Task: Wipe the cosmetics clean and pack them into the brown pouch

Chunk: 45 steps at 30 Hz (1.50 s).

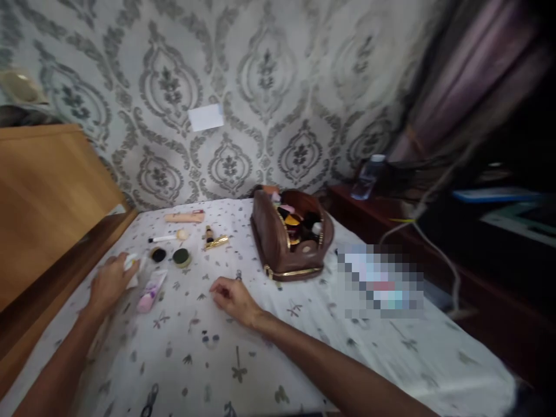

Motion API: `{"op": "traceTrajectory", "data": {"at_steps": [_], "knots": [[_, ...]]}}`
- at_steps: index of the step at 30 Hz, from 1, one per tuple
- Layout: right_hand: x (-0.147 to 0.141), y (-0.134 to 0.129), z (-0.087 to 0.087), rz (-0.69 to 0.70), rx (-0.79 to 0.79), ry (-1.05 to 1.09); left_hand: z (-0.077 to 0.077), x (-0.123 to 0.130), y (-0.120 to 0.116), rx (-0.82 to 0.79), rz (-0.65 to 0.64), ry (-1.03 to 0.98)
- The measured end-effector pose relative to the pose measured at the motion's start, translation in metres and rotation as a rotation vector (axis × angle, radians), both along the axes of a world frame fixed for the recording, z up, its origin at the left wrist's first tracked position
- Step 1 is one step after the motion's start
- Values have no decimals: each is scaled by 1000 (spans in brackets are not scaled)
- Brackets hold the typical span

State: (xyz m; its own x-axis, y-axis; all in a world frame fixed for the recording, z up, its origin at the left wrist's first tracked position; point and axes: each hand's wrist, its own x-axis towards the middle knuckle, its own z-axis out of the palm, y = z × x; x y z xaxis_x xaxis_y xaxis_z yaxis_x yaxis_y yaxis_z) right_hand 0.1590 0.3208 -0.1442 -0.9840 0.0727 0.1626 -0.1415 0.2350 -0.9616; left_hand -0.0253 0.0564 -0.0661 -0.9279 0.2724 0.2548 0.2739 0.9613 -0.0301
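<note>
My left hand is closed on a small white item with a bit of yellow, at the left of the patterned white cloth. Just right of it lies a pink and white tube. Behind are two round dark-topped jars, a white-handled brush, a peach tube and small gold items. My right hand rests on the cloth with curled fingers; whether it holds anything is hidden. Behind it stands an open brown bag full of small items.
A wooden panel borders the left side. On the right, a blurred-out object lies on the cloth, and a clear bottle stands on a dark red surface. A white cable hangs there. Patterned wallpaper is behind.
</note>
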Motion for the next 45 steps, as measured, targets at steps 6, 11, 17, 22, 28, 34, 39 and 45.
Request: {"op": "traceTrajectory", "data": {"at_steps": [6, 11, 17, 22, 28, 34, 39, 45], "knots": [[8, 1, 18, -73, 123, 81, -4, 76, 84, 312, -530, -263], [21, 15, 27, -159, 314, 65, -18, 134, 140, 429, -622, -405], [27, 26, 15, -186, 419, -45, -39, 145, 158, 613, -556, -310], [24, 27, 11, -146, 473, 24, -53, 138, 163, 790, -494, -331], [24, 32, 11, -106, 517, 54, -61, 125, 160, 922, -446, -346], [25, 35, 13, -90, 489, 63, -61, 122, 161, 962, -447, -369], [26, 33, 17, -127, 363, 80, -56, 127, 159, 901, -549, -422], [28, 32, 20, -92, -126, -24, -58, 124, 155, 882, -721, -438]]}}
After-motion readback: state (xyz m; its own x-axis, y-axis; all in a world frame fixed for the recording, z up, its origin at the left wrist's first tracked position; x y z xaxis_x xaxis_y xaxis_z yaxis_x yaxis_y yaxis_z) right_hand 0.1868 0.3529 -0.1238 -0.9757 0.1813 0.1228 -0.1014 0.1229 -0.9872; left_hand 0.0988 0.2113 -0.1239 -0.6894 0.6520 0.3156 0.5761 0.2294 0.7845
